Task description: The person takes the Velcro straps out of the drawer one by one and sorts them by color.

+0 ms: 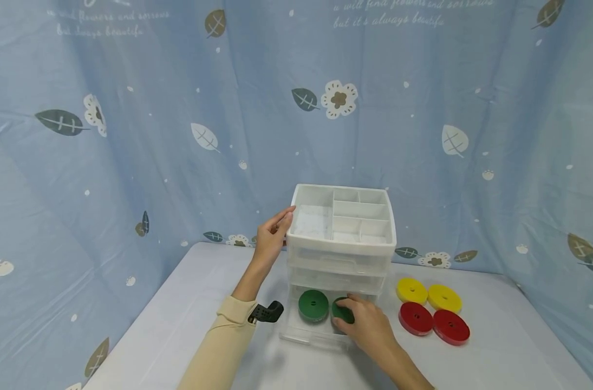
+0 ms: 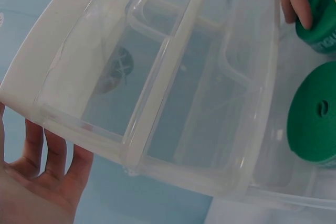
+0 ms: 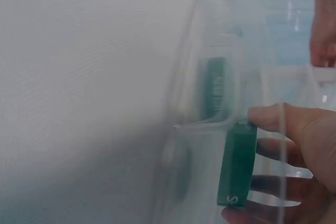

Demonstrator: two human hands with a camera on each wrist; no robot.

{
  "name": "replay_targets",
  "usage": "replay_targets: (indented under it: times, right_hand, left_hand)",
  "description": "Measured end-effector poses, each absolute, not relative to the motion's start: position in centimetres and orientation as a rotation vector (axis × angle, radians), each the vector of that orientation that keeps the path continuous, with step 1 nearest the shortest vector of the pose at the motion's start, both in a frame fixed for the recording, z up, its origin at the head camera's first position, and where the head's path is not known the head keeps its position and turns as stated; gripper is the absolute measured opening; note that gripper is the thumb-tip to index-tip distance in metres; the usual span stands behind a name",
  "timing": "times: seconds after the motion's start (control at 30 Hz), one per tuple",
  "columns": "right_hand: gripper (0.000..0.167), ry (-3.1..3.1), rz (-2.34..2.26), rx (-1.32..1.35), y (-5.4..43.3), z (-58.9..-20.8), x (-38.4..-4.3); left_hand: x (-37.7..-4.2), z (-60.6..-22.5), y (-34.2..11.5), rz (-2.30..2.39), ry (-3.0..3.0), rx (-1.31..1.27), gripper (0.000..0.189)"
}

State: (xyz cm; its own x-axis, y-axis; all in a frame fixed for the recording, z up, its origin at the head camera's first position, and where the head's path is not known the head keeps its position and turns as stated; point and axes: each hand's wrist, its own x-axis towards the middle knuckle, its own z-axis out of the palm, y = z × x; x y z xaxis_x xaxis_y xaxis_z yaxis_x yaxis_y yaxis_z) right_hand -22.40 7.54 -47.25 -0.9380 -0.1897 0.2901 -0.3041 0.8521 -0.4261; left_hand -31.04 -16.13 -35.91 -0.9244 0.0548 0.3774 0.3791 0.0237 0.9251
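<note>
A white plastic drawer unit point(image 1: 342, 244) with clear drawers stands on the table, its lowest drawer point(image 1: 308, 337) pulled out. My left hand point(image 1: 273, 234) rests against the unit's left side near the top, with fairly straight fingers point(image 2: 56, 153) along the wall in the left wrist view. With thumb and fingers spread around its edge, my right hand point(image 1: 366, 325) grips a green tape roll point(image 3: 238, 163) in the right part of the open drawer. Beside it in that drawer lies another flat green tape roll point(image 1: 313, 305).
To the right of the unit lie two yellow rolls point(image 1: 412, 291) and two red rolls point(image 1: 451, 326) on the white table point(image 1: 510, 336). Divided compartments point(image 1: 359, 216) form the unit's top. A blue patterned curtain point(image 1: 257, 108) hangs behind and at the sides.
</note>
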Motion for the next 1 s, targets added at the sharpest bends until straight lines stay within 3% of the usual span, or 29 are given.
replay_targets:
  times: [0.53,1.0]
  right_hand:
    - [0.035,-2.826,0.749,0.317,9.6,-43.9,-20.0]
    - [0.042,-2.819,0.625,0.162,16.4,-42.8,-18.5]
  left_hand:
    - [-30.8,-35.8,-16.2,-1.982,-2.082,-0.434,0.036]
    - [-31.1,-35.9,-16.1,-1.967,-2.065,-0.449,0.037]
